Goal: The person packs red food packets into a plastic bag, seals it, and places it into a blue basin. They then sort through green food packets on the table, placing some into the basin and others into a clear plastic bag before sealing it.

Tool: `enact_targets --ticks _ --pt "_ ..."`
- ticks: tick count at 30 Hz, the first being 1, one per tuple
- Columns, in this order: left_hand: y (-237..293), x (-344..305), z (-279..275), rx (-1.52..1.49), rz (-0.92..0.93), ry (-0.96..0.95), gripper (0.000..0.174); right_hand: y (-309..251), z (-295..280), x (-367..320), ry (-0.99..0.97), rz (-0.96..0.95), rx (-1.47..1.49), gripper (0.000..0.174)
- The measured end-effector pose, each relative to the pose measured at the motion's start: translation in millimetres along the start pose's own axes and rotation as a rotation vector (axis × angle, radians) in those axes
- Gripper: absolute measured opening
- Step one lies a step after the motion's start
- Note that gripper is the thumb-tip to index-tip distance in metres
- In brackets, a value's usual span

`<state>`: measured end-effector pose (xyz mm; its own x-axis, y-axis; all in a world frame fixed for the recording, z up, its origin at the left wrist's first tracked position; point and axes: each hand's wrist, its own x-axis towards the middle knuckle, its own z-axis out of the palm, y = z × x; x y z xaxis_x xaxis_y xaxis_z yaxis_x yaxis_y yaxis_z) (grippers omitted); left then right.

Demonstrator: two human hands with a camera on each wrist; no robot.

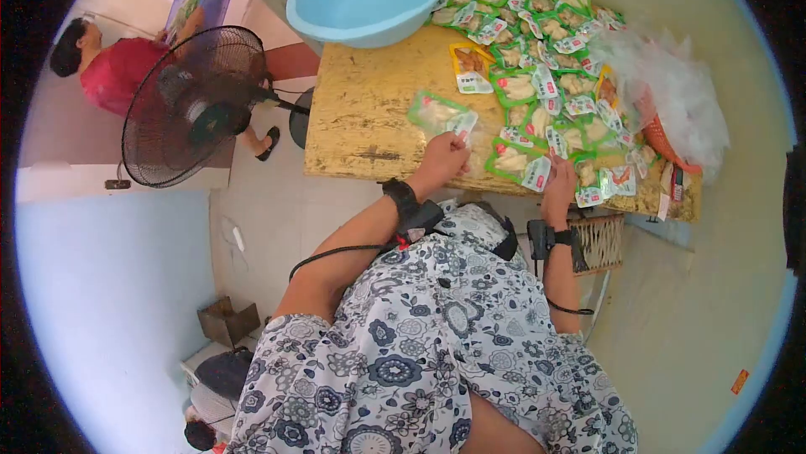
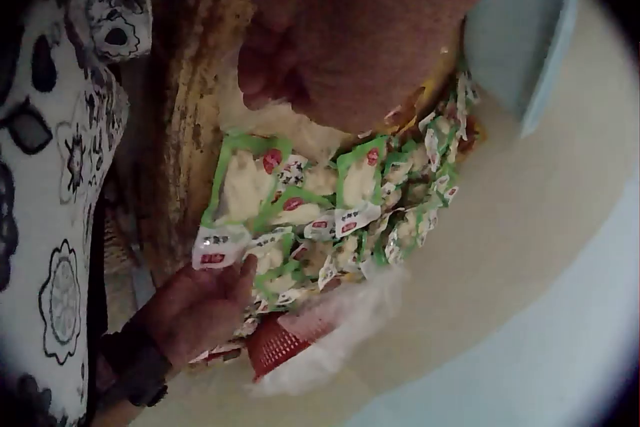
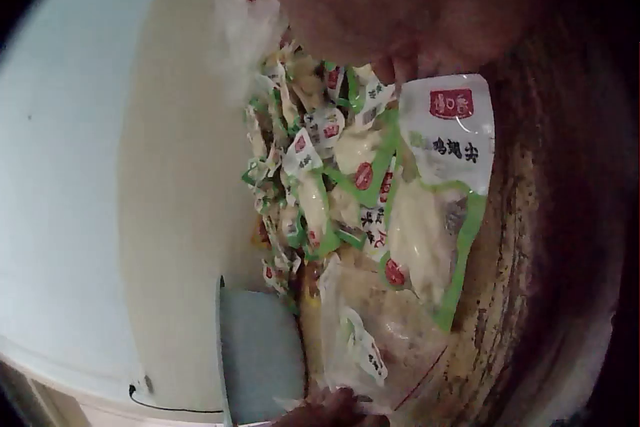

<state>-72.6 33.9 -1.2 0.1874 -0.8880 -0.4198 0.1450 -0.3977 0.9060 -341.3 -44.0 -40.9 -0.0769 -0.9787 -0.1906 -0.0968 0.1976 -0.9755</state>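
My left hand (image 1: 443, 162) pinches the near edge of a clear plastic bag (image 3: 400, 347) with a red line along its opening. A green-edged food packet (image 1: 441, 112) shows at the bag, flat on the wooden table. In the left wrist view, the left hand (image 2: 370, 32) has curled fingers and hides most of the bag. My right hand (image 1: 558, 192) pinches the white printed end of another green-edged packet (image 1: 514, 160) near the table's front edge. Pale pieces of food show through this packet (image 3: 420, 232) in the right wrist view.
Many similar packets (image 1: 554, 30) cover the right side of the yellow wooden table (image 1: 361, 101). A blue basin (image 1: 369, 1) stands at the back left. Clear plastic bags (image 1: 680, 93) and a red basket (image 1: 663, 139) are at the right. A fan (image 1: 197, 106) and another person (image 1: 126, 72) are left.
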Motion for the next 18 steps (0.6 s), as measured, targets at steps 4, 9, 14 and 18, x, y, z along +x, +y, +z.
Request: enact_targets --ticks 4,9,14,18 --pt "-1 0 -2 -0.042 -0.033 -0.017 0.012 -17 20 -25 0.041 -0.073 0.070 0.028" --pt "-5 4 -1 -0.028 -0.023 -0.012 0.011 -26 8 -30 -0.250 0.105 -0.081 0.037" --pt "-1 3 -3 -0.001 -0.010 -0.037 0.010 0 -12 -15 -0.331 0.404 -0.030 0.036" --pt "12 -3 -2 0.045 0.007 -0.030 0.009 -64 0 -40 -0.321 0.296 0.208 0.031"
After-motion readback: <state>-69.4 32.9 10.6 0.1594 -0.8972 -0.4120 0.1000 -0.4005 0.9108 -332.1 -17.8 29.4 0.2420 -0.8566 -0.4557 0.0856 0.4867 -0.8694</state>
